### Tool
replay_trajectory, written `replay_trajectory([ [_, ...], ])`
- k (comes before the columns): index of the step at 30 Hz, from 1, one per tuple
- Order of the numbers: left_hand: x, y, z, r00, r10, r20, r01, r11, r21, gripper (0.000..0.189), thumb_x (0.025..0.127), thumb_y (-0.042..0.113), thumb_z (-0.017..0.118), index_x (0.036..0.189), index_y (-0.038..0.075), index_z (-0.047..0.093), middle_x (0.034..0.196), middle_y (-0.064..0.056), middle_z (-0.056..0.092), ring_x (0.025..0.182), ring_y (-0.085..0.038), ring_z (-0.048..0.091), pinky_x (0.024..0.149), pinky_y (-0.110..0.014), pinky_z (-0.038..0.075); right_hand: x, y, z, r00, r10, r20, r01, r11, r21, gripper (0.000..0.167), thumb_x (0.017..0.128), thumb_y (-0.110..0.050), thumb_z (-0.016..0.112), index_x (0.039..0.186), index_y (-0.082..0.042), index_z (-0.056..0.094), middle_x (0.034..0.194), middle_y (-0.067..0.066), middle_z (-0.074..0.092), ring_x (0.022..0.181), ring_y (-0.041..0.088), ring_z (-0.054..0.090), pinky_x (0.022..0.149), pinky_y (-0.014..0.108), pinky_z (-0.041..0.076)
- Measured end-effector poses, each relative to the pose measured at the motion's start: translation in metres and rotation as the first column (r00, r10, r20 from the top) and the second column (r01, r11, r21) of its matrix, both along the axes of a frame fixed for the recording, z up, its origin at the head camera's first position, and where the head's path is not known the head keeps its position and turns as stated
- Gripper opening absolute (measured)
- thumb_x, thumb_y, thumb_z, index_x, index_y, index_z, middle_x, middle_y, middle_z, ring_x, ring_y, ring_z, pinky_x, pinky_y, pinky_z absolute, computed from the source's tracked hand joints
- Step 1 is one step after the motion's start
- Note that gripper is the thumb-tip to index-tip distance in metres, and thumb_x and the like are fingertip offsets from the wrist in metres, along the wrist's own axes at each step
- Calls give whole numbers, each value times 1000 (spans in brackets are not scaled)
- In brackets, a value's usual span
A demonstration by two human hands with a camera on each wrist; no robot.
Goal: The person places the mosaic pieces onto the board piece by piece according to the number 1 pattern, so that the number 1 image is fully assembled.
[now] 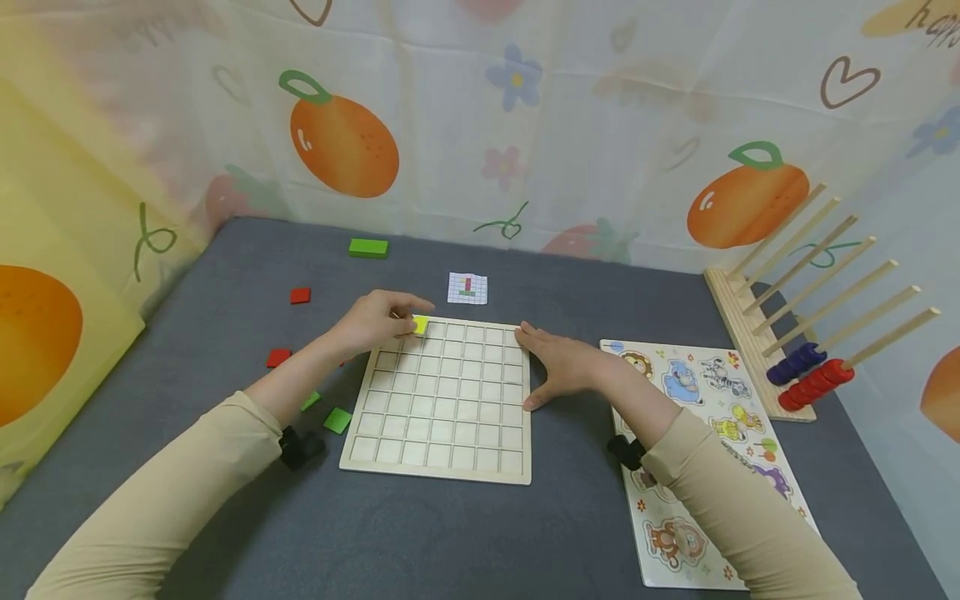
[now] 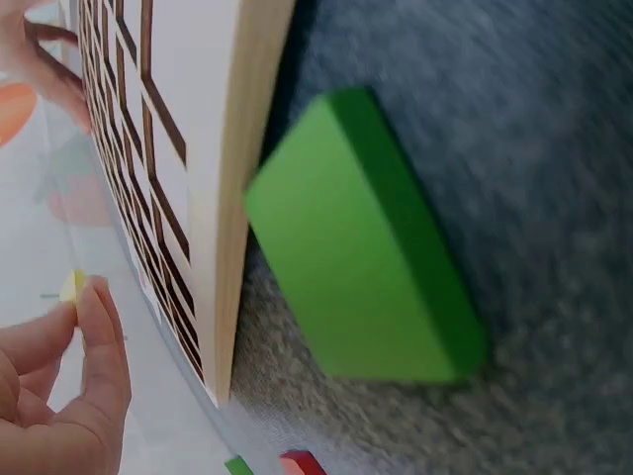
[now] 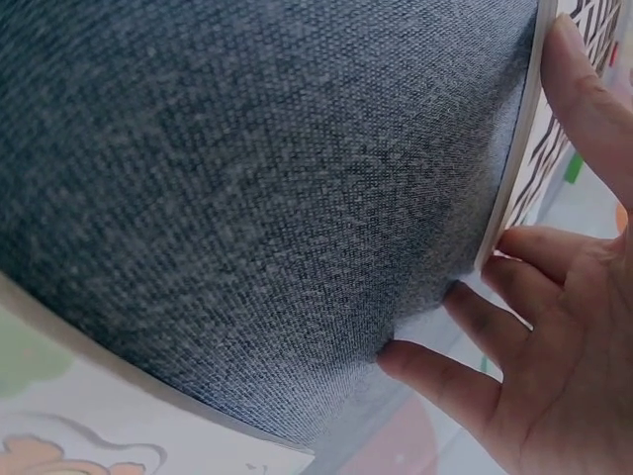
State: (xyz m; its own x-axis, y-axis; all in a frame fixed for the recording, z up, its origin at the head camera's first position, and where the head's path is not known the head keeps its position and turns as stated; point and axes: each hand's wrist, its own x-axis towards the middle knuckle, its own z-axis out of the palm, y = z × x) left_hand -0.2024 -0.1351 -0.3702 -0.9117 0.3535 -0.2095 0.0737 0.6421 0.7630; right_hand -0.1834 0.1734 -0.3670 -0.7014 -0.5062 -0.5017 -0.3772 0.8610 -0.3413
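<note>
A wooden grid board with pale square cells lies flat on the dark cloth. My left hand is over its far left corner, pinching a small yellow tile between thumb and fingertip. The left wrist view shows the yellow tile held up at the fingertips. Along the board's right edge rests my right hand, fingers spread, thumb and fingertips touching the rim. In the right wrist view that hand holds nothing, with some fingertips on the cloth. A green tile lies beside the board's left edge.
Red tiles and another green piece lie left. Beyond the board are a green block and a small gridded pattern card. At right lie an animal puzzle board and a peg rack with red and blue rings.
</note>
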Motion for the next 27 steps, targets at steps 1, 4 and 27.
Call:
replay_trajectory([
  [1,1,2,0,1000,0,1,0,1000,-1,37,97,7,56,133,9,62,101,-16,65,89,-27,68,71,-30,50,0,0,0,1000,1,-1,-1,1000,-1,113,80,-47,78,160,-12,7,168,10,-1,156,35,10,122,57,21],
  [4,1,7,-1,1000,10,0,-10,1000,-11,34,97,4,54,129,9,64,101,-16,62,83,-24,70,66,-25,47,1,0,0,1000,1,-1,-1,1000,-3,113,80,-47,78,160,-11,7,168,11,-1,156,35,11,122,56,21],
  [27,-6,23,-10,984,-156,-86,138,973,-187,25,90,4,67,114,9,73,97,-14,71,87,-24,63,76,-33,51,-1,0,-1,1000,-5,9,5,1000,14,112,81,-48,77,160,-14,5,169,8,-3,156,32,8,123,55,20],
])
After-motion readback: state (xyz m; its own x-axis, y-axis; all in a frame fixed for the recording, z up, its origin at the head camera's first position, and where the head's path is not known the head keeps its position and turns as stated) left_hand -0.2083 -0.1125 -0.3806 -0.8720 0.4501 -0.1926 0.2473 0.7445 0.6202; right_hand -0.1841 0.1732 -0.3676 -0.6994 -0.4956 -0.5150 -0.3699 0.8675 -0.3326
